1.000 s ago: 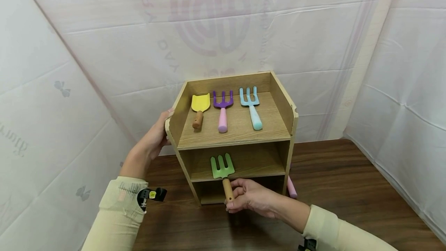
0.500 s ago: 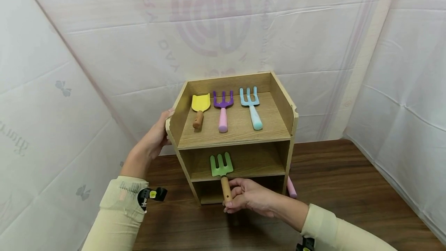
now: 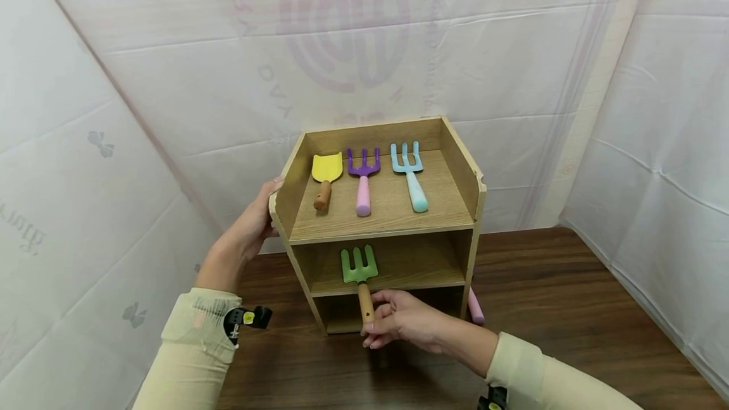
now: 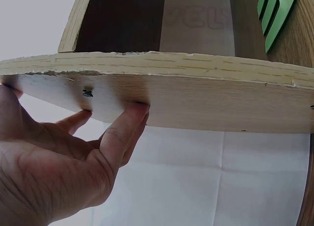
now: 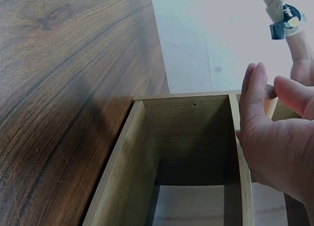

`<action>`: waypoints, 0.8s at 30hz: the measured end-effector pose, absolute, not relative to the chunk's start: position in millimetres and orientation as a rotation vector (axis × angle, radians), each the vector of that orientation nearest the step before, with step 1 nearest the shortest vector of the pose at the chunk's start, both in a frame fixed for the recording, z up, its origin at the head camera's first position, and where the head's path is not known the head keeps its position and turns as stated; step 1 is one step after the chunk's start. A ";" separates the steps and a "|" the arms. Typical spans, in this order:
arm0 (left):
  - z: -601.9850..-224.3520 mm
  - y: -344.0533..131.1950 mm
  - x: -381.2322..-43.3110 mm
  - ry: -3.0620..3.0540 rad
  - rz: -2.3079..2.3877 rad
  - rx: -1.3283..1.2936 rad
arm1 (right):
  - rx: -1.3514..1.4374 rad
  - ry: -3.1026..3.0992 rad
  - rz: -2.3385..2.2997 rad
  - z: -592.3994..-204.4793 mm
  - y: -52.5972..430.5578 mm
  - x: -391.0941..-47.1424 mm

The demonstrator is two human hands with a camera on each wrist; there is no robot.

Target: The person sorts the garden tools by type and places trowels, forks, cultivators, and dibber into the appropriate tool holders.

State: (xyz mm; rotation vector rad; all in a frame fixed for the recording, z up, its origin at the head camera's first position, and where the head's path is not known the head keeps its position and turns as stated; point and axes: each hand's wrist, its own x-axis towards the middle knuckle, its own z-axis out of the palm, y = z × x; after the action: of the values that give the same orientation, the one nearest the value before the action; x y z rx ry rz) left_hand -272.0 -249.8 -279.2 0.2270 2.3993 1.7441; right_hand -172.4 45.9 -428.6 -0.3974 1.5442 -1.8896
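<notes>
My right hand (image 3: pixel 401 321) pinches the wooden handle of a green hand fork (image 3: pixel 360 264) between thumb and fingers. The fork's tines point up and away, at the opening of the middle compartment of a small wooden shelf (image 3: pixel 381 226). In the right wrist view the handle's end (image 5: pixel 270 106) shows between thumb and fingers. My left hand (image 3: pixel 250 223) rests against the shelf's left side; in the left wrist view its fingertips (image 4: pixel 132 111) press the outer face of that panel. On the top tier lie a yellow shovel (image 3: pixel 327 169), a purple fork with pink handle (image 3: pixel 363 182) and a light blue fork (image 3: pixel 410 176).
The shelf stands on a dark wood table (image 3: pixel 541 309) close to a white sheeted wall (image 3: pixel 364 49). A pink handle (image 3: pixel 475 305) pokes out beside the shelf's right side, its other end mostly hidden. White sheeting also hangs at left and right.
My right hand has moved slightly left and up with the green fork, bringing its tines a little farther over the middle compartment. The left hand and shelf stay put.
</notes>
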 end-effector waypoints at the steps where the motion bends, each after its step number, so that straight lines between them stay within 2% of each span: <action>1: -279.1 -249.8 -272.1 2.399 1.744 0.227 | -0.400 1.544 -1.891 -428.8 45.4 -172.7; 24: -278.8 -250.1 -273.0 2.399 1.742 0.228 | -0.411 1.593 -1.912 -431.3 42.3 -174.0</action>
State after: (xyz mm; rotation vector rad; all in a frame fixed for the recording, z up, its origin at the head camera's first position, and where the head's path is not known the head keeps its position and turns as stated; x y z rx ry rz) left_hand -273.0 -250.1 -278.8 0.2277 2.3988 1.7420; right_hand -174.0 42.3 -431.3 -0.4106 1.5934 -1.9116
